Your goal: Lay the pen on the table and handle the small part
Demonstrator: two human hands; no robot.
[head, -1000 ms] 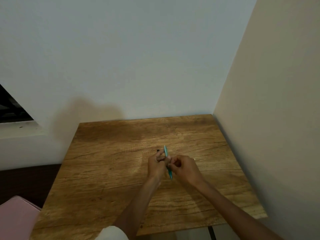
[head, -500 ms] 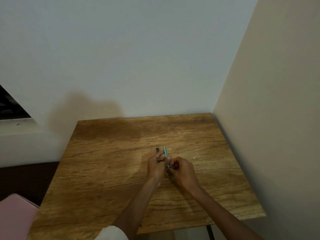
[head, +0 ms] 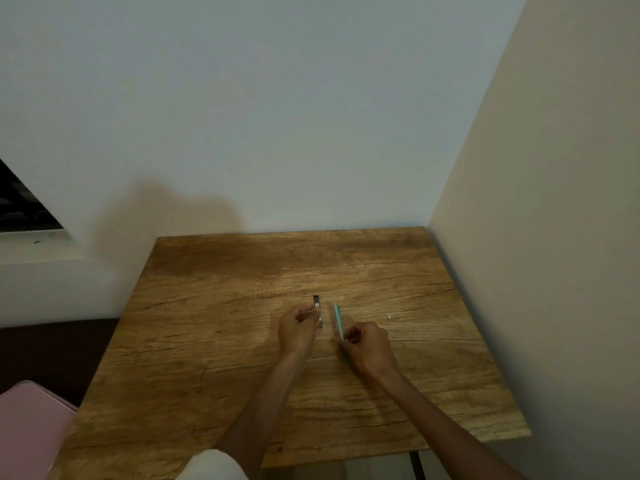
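Head view, the only camera. Both hands are over the middle of the wooden bench [head: 214, 341], which sits in a room corner.

Right hand [head: 369, 346]: fingers curled, grip closed round the lower part of a teal pen [head: 337, 318]. The pen's upper end sticks out past the fingers, tilted away and slightly left; its lower tip shows just below the hand. It looks held just above the bench, though I cannot tell if the tip touches.

Left hand [head: 298, 329]: fingers curled, pinching a small dark strip [head: 317, 311], possibly the pen's clip or cap piece; too small to say which. One end of the strip pokes out above the knuckles, and a pale bit shows at the fingertips.

Change: half a second ago the two hands were pressed together with the pen and dark piece side by side between them. Now there is a clear gap of bare wood between the hands, and the dark strip is with the left hand, apart from the pen. My read: the two parts have just been pulled apart, so the separation step looks done.

Also there: a tiny white fleck [head: 389, 317] on the bench right of the right hand, near but not touching. Pink object [head: 31, 431] at lower left, off the bench. A white sleeve [head: 213, 465] at the bottom edge. Dark window opening [head: 20, 206] at left.
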